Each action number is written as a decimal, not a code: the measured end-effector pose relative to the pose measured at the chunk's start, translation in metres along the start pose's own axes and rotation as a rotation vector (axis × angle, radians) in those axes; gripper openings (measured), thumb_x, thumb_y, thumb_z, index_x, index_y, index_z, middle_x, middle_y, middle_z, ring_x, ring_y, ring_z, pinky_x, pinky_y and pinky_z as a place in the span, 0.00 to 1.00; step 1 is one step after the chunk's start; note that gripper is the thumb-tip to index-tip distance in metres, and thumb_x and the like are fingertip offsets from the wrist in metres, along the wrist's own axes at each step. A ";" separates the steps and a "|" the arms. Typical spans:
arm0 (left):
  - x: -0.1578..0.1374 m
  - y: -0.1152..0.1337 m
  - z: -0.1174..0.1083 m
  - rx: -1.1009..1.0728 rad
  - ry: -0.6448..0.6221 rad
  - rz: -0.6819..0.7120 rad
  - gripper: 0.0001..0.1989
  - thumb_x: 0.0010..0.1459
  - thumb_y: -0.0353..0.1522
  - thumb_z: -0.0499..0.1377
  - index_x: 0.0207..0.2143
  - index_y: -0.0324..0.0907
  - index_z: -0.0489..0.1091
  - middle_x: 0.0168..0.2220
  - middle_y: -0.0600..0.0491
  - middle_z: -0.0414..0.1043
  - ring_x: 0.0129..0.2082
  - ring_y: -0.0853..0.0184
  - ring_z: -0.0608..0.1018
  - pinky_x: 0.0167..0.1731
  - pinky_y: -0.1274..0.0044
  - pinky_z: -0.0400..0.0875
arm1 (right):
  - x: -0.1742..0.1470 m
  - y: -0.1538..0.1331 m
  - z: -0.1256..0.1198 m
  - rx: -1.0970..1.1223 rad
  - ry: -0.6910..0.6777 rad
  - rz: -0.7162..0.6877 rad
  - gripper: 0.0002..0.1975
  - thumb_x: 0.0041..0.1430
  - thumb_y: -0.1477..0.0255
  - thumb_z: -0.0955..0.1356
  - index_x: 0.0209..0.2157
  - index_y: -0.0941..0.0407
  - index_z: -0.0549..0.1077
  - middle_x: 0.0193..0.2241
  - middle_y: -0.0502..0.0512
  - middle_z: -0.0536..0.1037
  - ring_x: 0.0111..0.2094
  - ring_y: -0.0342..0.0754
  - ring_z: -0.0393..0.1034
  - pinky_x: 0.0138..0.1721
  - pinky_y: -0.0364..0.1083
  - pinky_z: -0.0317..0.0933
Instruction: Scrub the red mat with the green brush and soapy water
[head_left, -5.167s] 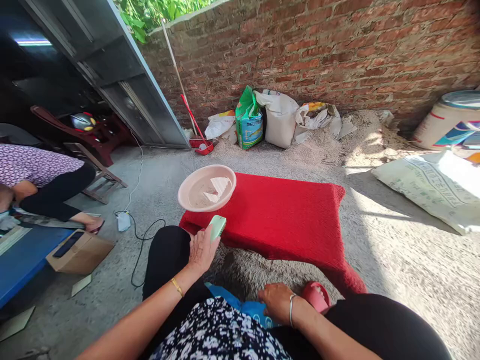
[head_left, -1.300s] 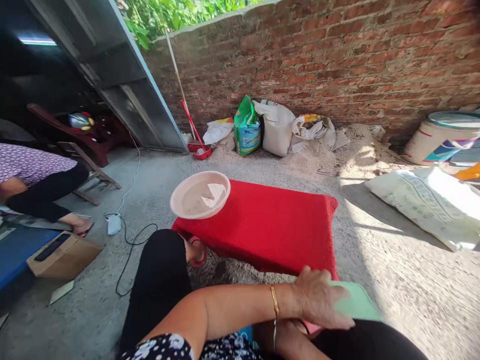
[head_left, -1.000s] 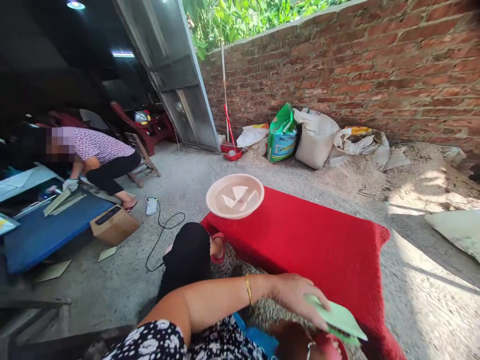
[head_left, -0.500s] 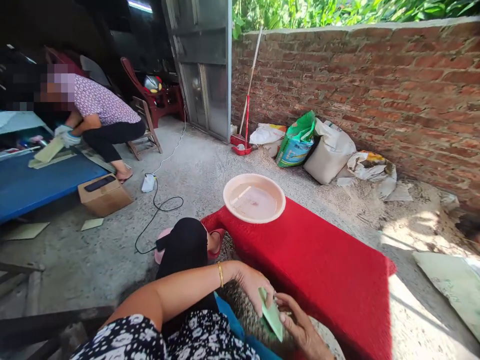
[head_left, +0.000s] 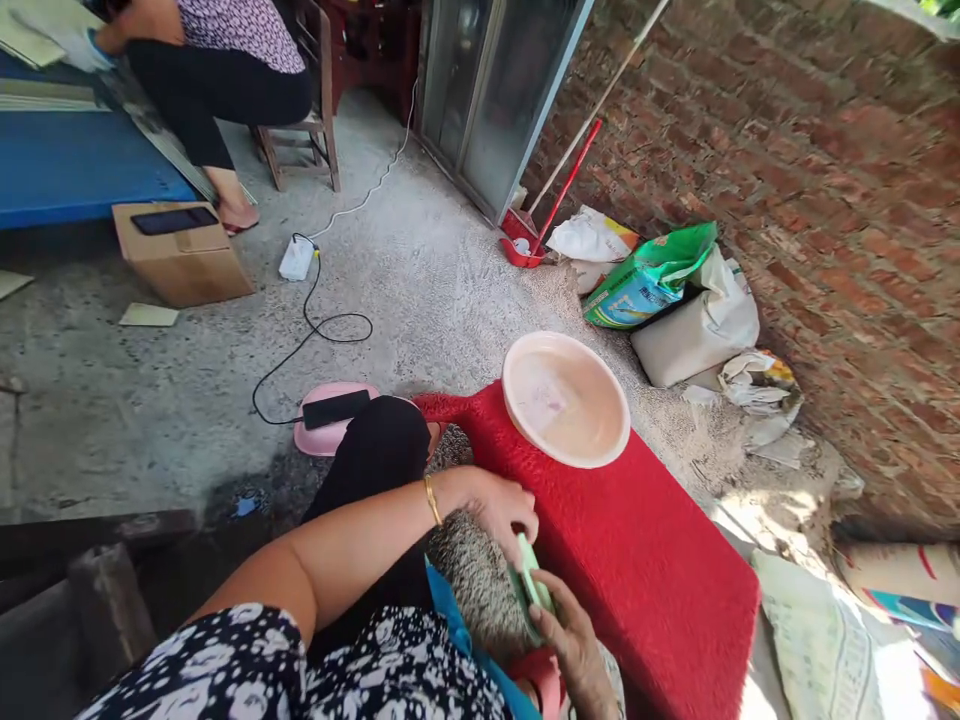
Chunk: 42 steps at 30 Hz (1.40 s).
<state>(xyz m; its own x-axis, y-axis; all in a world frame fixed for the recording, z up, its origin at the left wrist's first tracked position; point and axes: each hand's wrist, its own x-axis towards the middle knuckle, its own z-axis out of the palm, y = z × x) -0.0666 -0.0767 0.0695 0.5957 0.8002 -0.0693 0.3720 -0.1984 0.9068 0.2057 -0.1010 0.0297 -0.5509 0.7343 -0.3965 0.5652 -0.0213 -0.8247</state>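
Note:
My left hand (head_left: 495,510), with a gold bracelet at the wrist, pinches the upper end of a small pale green flat piece (head_left: 534,580). Its lower end is gripped by my right hand (head_left: 571,635), thumb on one side and fingers on the other. The piece is tilted over my lap and seems to have more than one layer; its exact kind is unclear. Just beyond my hands lies a bench covered in red cloth (head_left: 630,530). A pale pink basin (head_left: 555,440) with cloudy water stands at the bench's far end.
A phone on a cable rests on a pink stool (head_left: 326,437) by my knee. Ahead are a white power strip (head_left: 297,258) and a cardboard box (head_left: 184,255). Another person (head_left: 217,90) sits at a blue table (head_left: 82,165). Sacks (head_left: 697,330) lean along the brick wall (head_left: 847,200).
The view has tipped down and turned, so the basin appears further right and the pink stool shows more fully. Both hands still hold the green piece, now more upright.

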 end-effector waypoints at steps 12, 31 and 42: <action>-0.021 -0.008 -0.054 -0.681 1.235 -0.089 0.08 0.51 0.36 0.56 0.30 0.41 0.69 0.22 0.59 0.66 0.23 0.73 0.68 0.26 0.80 0.64 | 0.127 -0.098 0.059 -0.649 0.367 -0.438 0.24 0.53 0.66 0.67 0.52 0.58 0.72 0.41 0.62 0.70 0.43 0.55 0.67 0.47 0.55 0.64; 0.018 0.017 -0.049 -0.748 1.262 0.068 0.07 0.51 0.36 0.56 0.29 0.41 0.67 0.18 0.61 0.62 0.19 0.75 0.64 0.21 0.82 0.59 | 0.018 -0.050 -0.037 -0.748 0.613 0.176 0.26 0.57 0.53 0.62 0.51 0.52 0.71 0.39 0.59 0.69 0.38 0.53 0.69 0.36 0.49 0.63; 0.048 0.022 -0.035 -0.344 1.213 0.034 0.05 0.56 0.32 0.53 0.32 0.42 0.68 0.28 0.56 0.71 0.30 0.71 0.72 0.34 0.79 0.66 | 0.046 -0.036 0.010 -0.846 0.615 0.056 0.22 0.60 0.57 0.64 0.53 0.50 0.69 0.40 0.56 0.69 0.39 0.50 0.69 0.33 0.45 0.62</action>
<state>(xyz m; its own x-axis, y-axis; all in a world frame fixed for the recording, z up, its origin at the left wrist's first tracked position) -0.0545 -0.0231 0.1004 -0.5014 0.8378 0.2162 0.0567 -0.2175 0.9744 0.1540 -0.0728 0.0373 -0.2372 0.9705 0.0439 0.9562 0.2412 -0.1656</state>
